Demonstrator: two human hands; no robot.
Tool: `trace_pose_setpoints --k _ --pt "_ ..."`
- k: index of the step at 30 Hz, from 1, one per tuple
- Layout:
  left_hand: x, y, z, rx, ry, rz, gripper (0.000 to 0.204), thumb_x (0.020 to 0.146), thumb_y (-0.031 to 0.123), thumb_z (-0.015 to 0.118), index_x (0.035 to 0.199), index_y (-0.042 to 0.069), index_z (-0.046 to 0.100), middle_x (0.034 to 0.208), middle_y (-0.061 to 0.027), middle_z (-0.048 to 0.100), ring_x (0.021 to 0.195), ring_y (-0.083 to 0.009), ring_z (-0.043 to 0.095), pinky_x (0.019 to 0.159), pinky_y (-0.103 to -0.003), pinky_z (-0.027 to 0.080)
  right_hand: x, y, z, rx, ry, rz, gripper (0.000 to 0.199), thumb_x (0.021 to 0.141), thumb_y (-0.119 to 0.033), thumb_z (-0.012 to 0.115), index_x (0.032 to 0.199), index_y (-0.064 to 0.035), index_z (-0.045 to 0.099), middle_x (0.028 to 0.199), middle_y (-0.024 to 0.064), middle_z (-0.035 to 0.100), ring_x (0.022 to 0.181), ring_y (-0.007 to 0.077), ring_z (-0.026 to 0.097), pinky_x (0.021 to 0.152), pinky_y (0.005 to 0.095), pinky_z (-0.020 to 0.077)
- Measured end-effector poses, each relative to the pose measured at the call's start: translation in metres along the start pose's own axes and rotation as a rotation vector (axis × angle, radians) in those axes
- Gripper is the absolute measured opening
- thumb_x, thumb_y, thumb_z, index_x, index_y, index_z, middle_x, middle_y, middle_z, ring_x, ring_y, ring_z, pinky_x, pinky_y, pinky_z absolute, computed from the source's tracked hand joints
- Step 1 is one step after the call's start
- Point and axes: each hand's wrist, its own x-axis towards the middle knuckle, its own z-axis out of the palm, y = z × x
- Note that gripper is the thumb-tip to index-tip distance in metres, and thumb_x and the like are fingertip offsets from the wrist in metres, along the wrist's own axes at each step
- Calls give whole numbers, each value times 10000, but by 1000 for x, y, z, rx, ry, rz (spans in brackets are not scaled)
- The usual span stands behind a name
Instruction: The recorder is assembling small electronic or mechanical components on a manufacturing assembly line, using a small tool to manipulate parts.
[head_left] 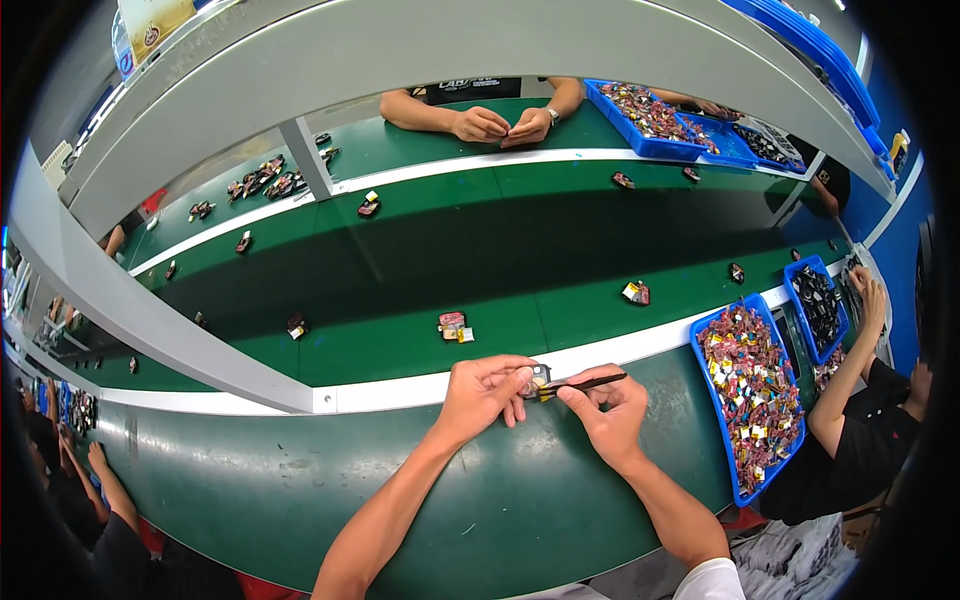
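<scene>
A green conveyor belt (420, 270) crosses mid-frame, small parts (455, 326) scattered along it; a blue tray (700, 345) rests on the green bench (300, 480) at right.

Bright overhead light, sharp centre, strong fisheye bending, dark vignetted corners.

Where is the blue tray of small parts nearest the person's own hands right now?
In the head view, the blue tray sits on the green workbench to the person's right, just beyond the right hand, between that hand and a neighbouring person's forearm.

Factory line: green conveyor belt (420, 270), parts bins (712, 385)
</scene>
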Motion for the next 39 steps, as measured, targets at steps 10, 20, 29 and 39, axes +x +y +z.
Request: trace_pose_setpoints --k 10,20,29,39 --pt "0 3 6 -18 36 -22 212 990 65 612 1114 -93 680 763 -89 689 532 -110 624 445 -229 477 -3 -6 -1 -304 -15 -217 113 767 -9 833 835 -24 745 693 27 717 404 37 402 432 227 302" --pt "-3 3 16 98 106 -16 184 977 87 643 1061 -70 689 691 -58 668 509 -76 583 430 -221 436 -4 -2 2 -384 -47 -436 133 743 -17 838 813 -69 738 746 19 750 396 89 416 426 253 339" --pt "2 -12 22 286 227 152 155 970 76 641 1030 -59 690 663 -47 661 485 -65 563 430 -229 424 -2 -7 4 -424 -37 -501 134 736 -2 825 811 -68 737 801 24 766 399 100 450 447 244 386" --pt "75 17 -14 1090 544 439 229 903 187 699 1001 -20 710 847 -181 668 781 -341 675 690 -407 540 7 -1 -10 -306 64 -359 151 772 29 800 898 -5 724 884 56 779 418 43 421 454 202 357"
